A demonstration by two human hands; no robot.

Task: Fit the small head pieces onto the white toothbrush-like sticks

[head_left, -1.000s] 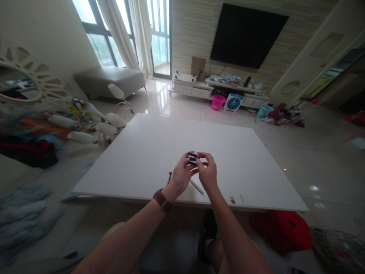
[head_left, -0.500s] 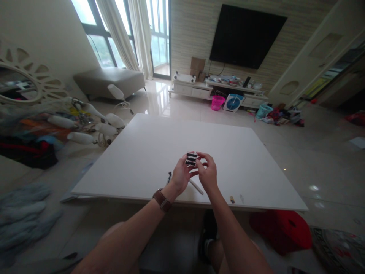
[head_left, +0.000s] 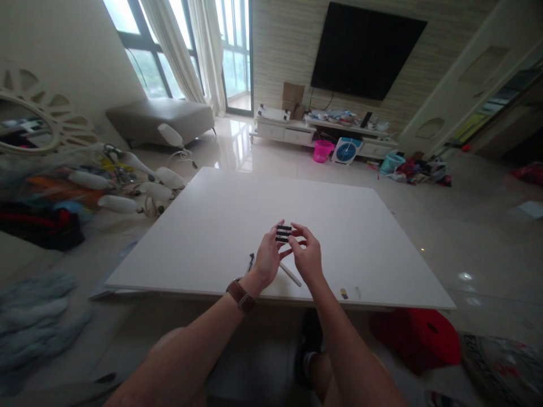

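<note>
Both hands hold a small block with black and white stripes (head_left: 283, 233) above the near middle of the white table (head_left: 237, 215); its exact kind is too small to make out. My left hand (head_left: 267, 257) grips its left side, with a brown-strapped watch (head_left: 240, 295) on the wrist. Closed on the right side is my right hand (head_left: 307, 254), thumb against the front and fingers behind. Beneath the hands a white stick-like piece (head_left: 291, 275) lies on the table. A small dark metal tool (head_left: 251, 262) lies just left of my left hand, partly hidden by it.
Near the front edge lie a small yellow-and-dark piece (head_left: 344, 293) and a small clear piece (head_left: 358, 291). A lamp with several white shades (head_left: 156, 191) stands against the table's left side. A red stool-like object (head_left: 424, 339) sits on the floor at the right front.
The striped block has tilted slightly in my fingers, so its dark bands look straighter and more level. Both hands keep their hold in nearly the same place.
</note>
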